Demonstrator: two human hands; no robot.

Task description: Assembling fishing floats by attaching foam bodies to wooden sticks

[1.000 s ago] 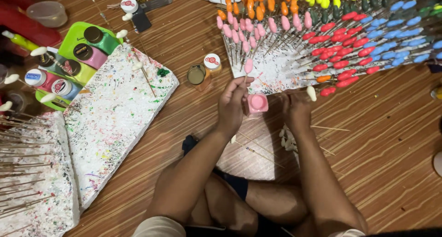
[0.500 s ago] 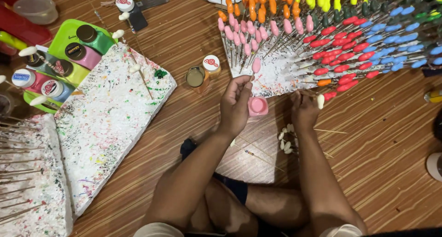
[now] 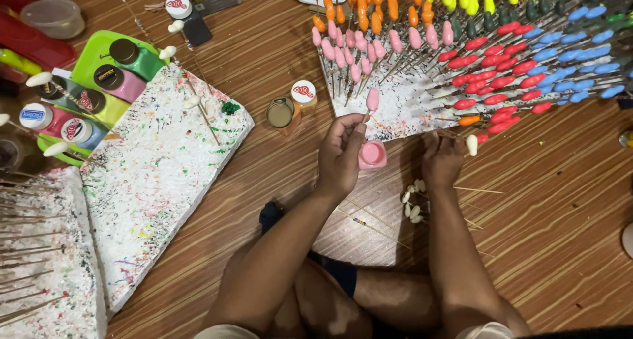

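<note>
The person's crossed legs are running out of the bottom edge. Just beyond them, the left hand (image 3: 341, 156) is curling closed around a small round pink paint pot (image 3: 372, 154) and pinching a thin wooden stick with a pink-dipped oval tip (image 3: 372, 99). Right of the pot, the right hand (image 3: 442, 160) is lying fingers-down on the white foam board (image 3: 402, 108), its grip hidden. Beyond, coloured sticks are crowding the board.
</note>
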